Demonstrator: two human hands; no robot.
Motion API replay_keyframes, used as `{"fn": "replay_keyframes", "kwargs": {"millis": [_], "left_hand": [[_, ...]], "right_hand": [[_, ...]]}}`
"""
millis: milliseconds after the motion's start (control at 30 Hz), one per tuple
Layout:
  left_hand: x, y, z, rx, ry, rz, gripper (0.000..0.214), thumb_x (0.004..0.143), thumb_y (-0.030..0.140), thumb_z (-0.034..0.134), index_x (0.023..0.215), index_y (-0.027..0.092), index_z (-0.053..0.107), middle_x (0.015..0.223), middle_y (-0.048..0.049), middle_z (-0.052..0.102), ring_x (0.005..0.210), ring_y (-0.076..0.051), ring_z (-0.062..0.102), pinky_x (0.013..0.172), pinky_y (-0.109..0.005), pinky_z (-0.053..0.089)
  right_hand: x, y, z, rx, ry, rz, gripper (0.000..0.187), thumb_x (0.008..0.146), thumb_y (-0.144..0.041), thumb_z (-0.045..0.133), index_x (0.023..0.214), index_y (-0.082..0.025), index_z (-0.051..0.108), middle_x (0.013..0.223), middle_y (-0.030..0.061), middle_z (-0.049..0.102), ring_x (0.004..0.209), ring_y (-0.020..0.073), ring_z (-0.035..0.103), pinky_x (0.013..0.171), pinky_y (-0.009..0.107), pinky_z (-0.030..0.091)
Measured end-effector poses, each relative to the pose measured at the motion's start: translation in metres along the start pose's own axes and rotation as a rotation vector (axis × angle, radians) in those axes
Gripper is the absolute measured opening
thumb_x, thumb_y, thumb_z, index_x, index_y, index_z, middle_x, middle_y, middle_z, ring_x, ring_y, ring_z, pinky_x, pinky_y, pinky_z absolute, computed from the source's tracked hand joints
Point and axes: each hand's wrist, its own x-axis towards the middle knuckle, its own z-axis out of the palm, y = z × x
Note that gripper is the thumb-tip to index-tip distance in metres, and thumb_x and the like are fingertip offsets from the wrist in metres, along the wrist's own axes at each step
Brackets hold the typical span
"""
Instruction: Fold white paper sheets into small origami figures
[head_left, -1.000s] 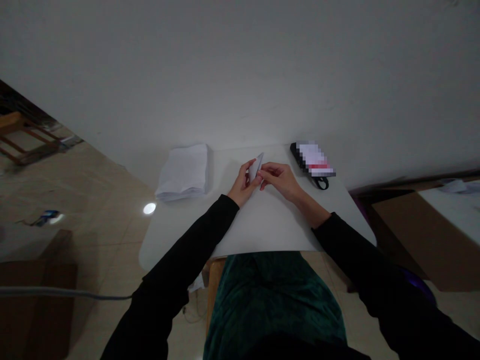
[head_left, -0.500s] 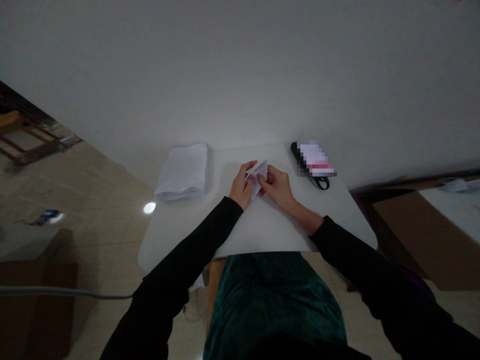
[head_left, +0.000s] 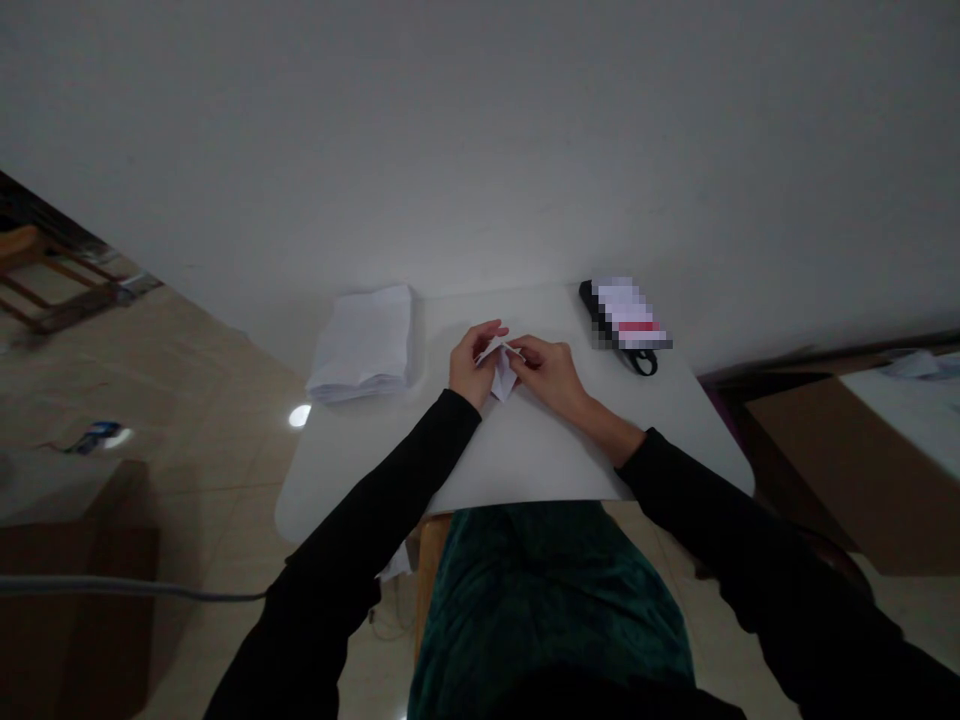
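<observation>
A small piece of folded white paper (head_left: pixel 503 373) is pinched between my left hand (head_left: pixel 474 367) and my right hand (head_left: pixel 547 375), above the middle of a white table (head_left: pixel 525 450). Its lower tip hangs to a point, and my fingers hide part of the folds. To the left of my left hand lies a squared stack of white paper sheets (head_left: pixel 361 343), apart from both hands.
Beyond my right hand, a black rectangular object with a blurred white and red label (head_left: pixel 621 313) lies at the table's far edge, with a black loop (head_left: pixel 641 362) beside it. A wall rises behind the table. Cardboard boxes stand on the tiled floor on both sides.
The paper has changed from a narrow pointed fold to a smaller, more folded shape. Both hands have shifted slightly left, with my left fingers now higher on it.
</observation>
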Motion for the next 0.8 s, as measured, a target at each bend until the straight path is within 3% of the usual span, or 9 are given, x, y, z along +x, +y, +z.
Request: {"fn": "replay_keyframes", "kwargs": {"millis": [167, 367, 500, 567, 667, 800], "left_hand": [[-0.003, 0.006, 0.004, 0.057, 0.127, 0.067, 0.044, 0.071, 0.002, 0.056, 0.109, 0.021, 0.067, 0.113, -0.0062, 0.071, 0.093, -0.018, 0.067, 0.082, -0.033, 0.054], [0.0, 0.01, 0.003, -0.062, 0.167, 0.126, 0.034, 0.074, 0.013, 0.066, 0.107, 0.02, 0.069, 0.102, -0.0058, 0.074, 0.092, -0.018, 0.069, 0.084, -0.033, 0.054], [0.01, 0.003, -0.006, -0.138, 0.047, 0.062, 0.028, 0.072, 0.016, 0.066, 0.098, 0.02, 0.075, 0.107, -0.0059, 0.075, 0.098, -0.02, 0.069, 0.086, -0.034, 0.054], [0.015, 0.001, -0.012, -0.168, -0.044, -0.036, 0.036, 0.068, 0.013, 0.061, 0.1, 0.021, 0.076, 0.101, -0.0043, 0.075, 0.089, -0.018, 0.069, 0.075, -0.029, 0.055], [0.018, 0.007, -0.022, -0.243, -0.16, -0.264, 0.051, 0.062, 0.013, 0.057, 0.109, 0.021, 0.074, 0.093, -0.0028, 0.073, 0.072, -0.015, 0.065, 0.057, -0.025, 0.053], [0.02, 0.019, -0.034, -0.329, -0.312, -0.429, 0.054, 0.06, 0.015, 0.063, 0.114, 0.021, 0.072, 0.101, -0.0051, 0.071, 0.073, -0.017, 0.066, 0.054, -0.028, 0.058]], "right_hand": [[-0.002, -0.004, -0.001, -0.065, 0.063, 0.024, 0.013, 0.084, -0.029, 0.062, 0.077, -0.019, 0.066, 0.061, 0.0013, 0.068, 0.055, 0.0164, 0.066, 0.056, 0.027, 0.047], [0.0, -0.007, 0.001, 0.119, 0.155, 0.036, 0.008, 0.081, -0.023, 0.063, 0.08, -0.018, 0.069, 0.061, -0.0011, 0.069, 0.053, 0.0131, 0.066, 0.052, 0.023, 0.051], [0.003, -0.006, -0.001, 0.222, 0.182, 0.023, 0.025, 0.081, -0.024, 0.063, 0.102, -0.019, 0.074, 0.062, -0.0032, 0.069, 0.051, 0.0124, 0.067, 0.051, 0.024, 0.057], [0.004, -0.005, -0.003, 0.268, 0.165, 0.02, 0.029, 0.083, -0.028, 0.061, 0.108, -0.02, 0.074, 0.066, -0.0025, 0.071, 0.052, 0.0128, 0.068, 0.051, 0.026, 0.06], [0.006, -0.004, -0.005, 0.363, 0.132, 0.013, 0.027, 0.084, -0.03, 0.06, 0.102, -0.02, 0.077, 0.075, 0.0002, 0.073, 0.056, 0.0141, 0.07, 0.052, 0.03, 0.063], [0.009, -0.005, -0.007, 0.501, 0.109, 0.034, 0.022, 0.081, -0.029, 0.064, 0.094, -0.021, 0.079, 0.075, 0.0008, 0.073, 0.059, 0.0152, 0.07, 0.054, 0.034, 0.066]]}}
